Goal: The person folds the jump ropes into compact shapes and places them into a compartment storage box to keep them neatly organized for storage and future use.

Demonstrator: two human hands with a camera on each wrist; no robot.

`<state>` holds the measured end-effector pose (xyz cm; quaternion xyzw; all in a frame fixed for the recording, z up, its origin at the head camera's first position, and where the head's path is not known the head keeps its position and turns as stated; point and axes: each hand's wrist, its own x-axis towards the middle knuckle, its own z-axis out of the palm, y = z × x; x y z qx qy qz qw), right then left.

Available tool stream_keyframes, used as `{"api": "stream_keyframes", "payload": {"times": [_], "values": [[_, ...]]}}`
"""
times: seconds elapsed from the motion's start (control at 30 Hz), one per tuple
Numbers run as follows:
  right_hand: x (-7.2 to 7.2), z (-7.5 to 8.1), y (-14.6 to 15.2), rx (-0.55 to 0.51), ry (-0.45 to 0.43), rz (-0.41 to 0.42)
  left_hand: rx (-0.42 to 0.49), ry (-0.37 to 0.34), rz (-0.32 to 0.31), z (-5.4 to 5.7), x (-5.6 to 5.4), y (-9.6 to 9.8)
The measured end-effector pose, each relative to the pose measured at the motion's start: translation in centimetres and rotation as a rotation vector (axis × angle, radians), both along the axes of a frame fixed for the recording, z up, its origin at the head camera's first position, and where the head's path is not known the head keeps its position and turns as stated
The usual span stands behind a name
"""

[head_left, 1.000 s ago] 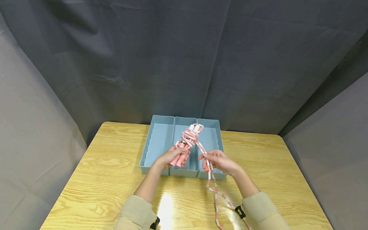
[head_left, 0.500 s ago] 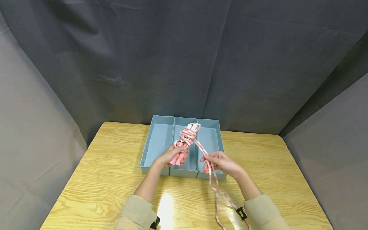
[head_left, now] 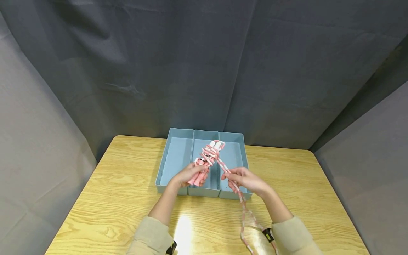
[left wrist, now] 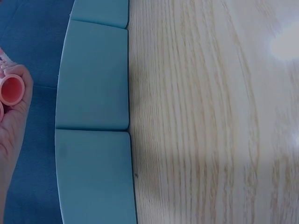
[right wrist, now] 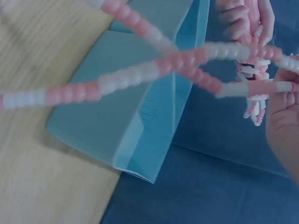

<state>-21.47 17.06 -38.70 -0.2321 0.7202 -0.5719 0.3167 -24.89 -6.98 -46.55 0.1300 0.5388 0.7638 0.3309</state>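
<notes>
A pink-and-white beaded jump rope (head_left: 210, 151) is wound in several turns around its own two handles, whose white ends point away. My left hand (head_left: 188, 174) grips the pink handles (head_left: 197, 180) near their wide ends, over the middle bin. In the left wrist view, a hollow handle end (left wrist: 11, 90) shows at the left edge. My right hand (head_left: 244, 180) pinches the doubled rope strands to the right of the wound part, over the right bin. From there the strands hang down toward the table's near side; in the right wrist view the beaded strands (right wrist: 128, 77) cross each other.
Three blue-grey bins stand side by side: a left bin (head_left: 176, 156), a middle bin (head_left: 204, 192) and a right bin (head_left: 235, 152). They sit on a wood-grain table (head_left: 127, 191). A dark curtain (head_left: 197, 63) hangs behind it.
The hanging strands below my right hand have drawn together and swung slightly right. My right hand has shifted a little right; the wound rope in my left hand has moved only slightly.
</notes>
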Motion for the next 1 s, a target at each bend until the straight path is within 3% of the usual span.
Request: {"api": "stream_keyframes", "payload": {"times": [0.23,0.4,0.9,1.0], "values": [[0.3,1.3,-0.2,0.082,0.102,0.023,-0.085,0.004,-0.051,-0.1,0.1,-0.3],[0.4,1.8,-0.1,0.12,0.135,0.041,-0.127,0.06,-0.102,0.0,0.2,-0.5],[0.5,3.0,0.0,0.202,0.177,0.06,-0.321,0.23,-0.332,1.3,0.6,-0.6],[0.5,3.3,0.0,0.213,0.194,0.063,-0.353,0.232,-0.366,1.5,0.7,-0.6]]}}
